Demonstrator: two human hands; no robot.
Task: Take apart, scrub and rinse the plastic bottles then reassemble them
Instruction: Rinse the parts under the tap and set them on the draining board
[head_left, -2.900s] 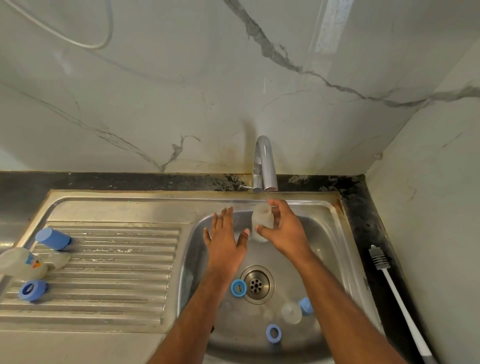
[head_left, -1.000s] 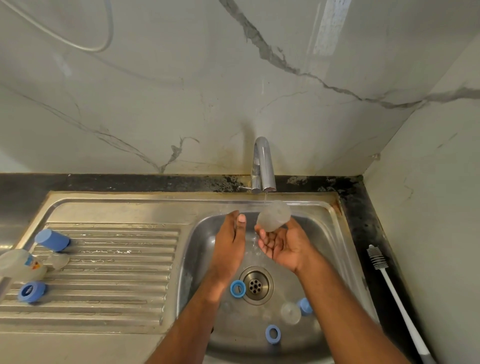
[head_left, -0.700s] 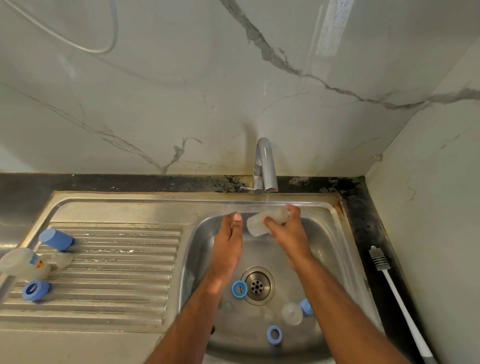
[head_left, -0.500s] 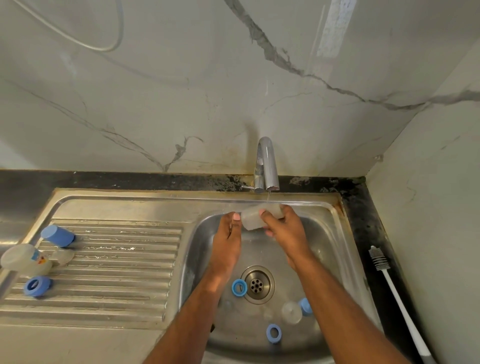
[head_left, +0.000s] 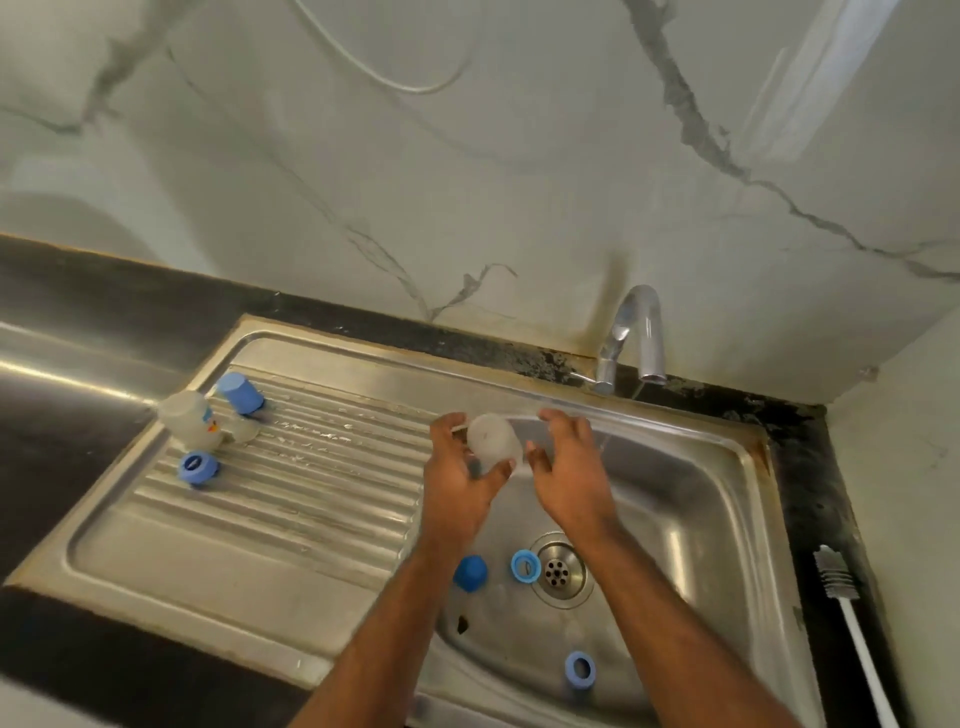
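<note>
While left hand (head_left: 457, 475) fingers grasp the bottle (head_left: 493, 439) above the sink (head_left: 737, 441) edge, right hand (head_left: 569, 467) hovers released.

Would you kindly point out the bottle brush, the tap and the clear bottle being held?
bottle brush (head_left: 832, 576), head view, on its bristles.
tap (head_left: 645, 325), head view, on its curved spout.
clear bottle (head_left: 491, 438), head view, on its body.

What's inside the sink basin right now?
In the sink basin: a blue cap and two blue rings near the drain. The forearms cover part of the floor.
</note>
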